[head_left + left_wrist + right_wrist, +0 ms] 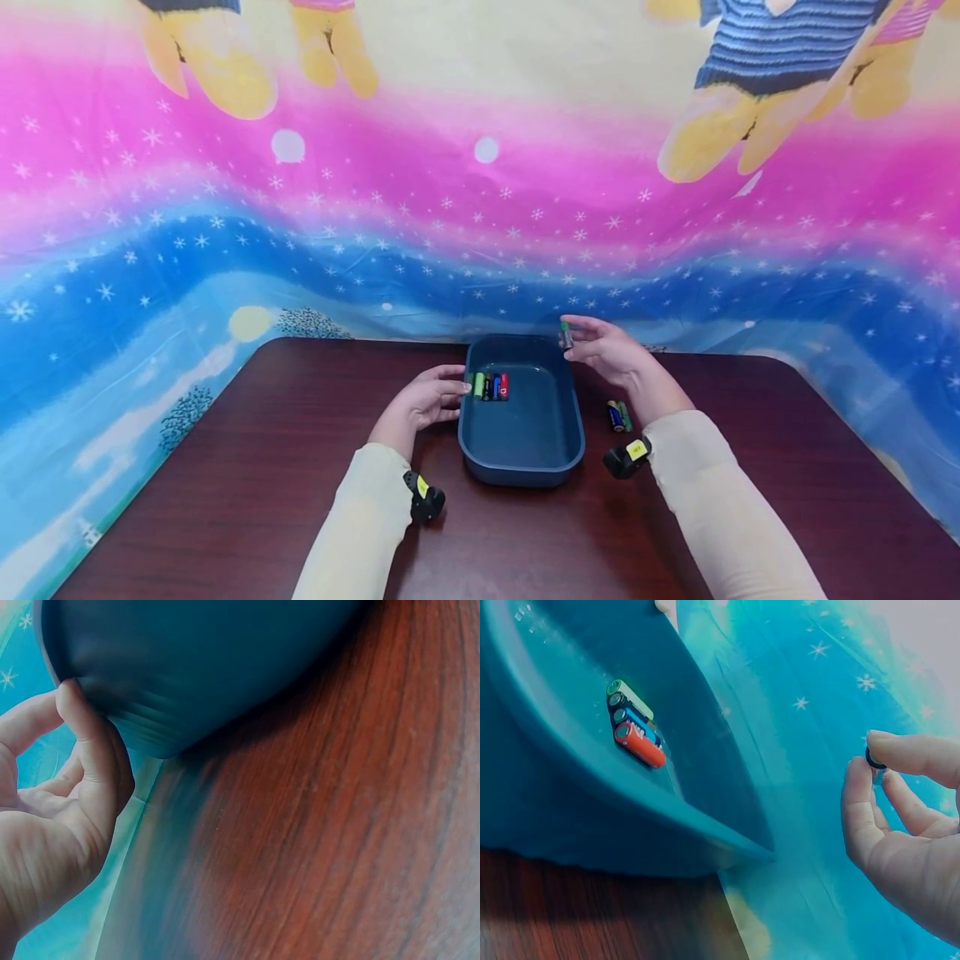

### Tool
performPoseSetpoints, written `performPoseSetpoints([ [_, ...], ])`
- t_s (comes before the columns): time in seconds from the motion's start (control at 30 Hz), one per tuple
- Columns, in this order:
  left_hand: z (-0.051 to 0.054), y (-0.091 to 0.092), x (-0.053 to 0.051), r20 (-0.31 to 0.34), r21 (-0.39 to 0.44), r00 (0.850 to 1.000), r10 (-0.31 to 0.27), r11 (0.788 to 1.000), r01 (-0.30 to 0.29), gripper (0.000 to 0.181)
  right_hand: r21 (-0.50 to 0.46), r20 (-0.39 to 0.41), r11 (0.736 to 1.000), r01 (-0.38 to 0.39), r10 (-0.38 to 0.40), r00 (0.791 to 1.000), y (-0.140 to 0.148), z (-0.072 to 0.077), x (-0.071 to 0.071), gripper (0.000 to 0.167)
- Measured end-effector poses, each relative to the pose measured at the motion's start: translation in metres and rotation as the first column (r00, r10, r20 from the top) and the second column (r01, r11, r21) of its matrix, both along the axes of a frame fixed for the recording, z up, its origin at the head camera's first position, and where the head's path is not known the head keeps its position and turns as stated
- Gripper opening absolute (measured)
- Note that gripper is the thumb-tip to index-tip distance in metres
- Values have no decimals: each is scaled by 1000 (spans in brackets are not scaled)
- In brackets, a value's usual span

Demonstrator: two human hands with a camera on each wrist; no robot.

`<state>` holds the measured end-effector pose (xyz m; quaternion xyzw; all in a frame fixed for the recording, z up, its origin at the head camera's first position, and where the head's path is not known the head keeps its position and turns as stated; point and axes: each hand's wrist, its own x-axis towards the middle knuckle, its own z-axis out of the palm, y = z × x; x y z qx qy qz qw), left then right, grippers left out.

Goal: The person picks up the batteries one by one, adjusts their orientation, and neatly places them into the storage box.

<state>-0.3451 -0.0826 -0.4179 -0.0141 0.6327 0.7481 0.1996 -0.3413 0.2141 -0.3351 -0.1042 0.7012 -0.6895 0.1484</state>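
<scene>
A dark blue rectangular tub (525, 477) stands on the table. Several batteries lie side by side in it near its left wall: a light green one (479, 386), a black one, a blue one and a red one (640, 745). My left hand (426, 397) pinches the tub's left rim, fingertips at the edge in the left wrist view. Above the tub's far right corner, my right hand (609, 354) holds a dark battery with a green end (566, 335) between thumb and fingers. The right wrist view shows only part of that battery, the fingers covering the rest.
Two more batteries (619, 416) lie together on the brown table (300, 467), right of the tub and under the right forearm. A printed cloth (420, 208) hangs behind the table's far edge. Each wrist wears a black camera (627, 458).
</scene>
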Motion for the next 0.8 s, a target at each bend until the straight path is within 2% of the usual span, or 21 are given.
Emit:
performPoseSetpoints([
  [0.57,1,0,0,4,10,1000,-8,1000,8,48,-74,55,997,38,-34,998,-26,-1,-12,70],
  [0.8,1,0,1,2,11,1000,-5,1000,5,49,-120,87,991,51,-41,995,-33,-7,-21,69],
])
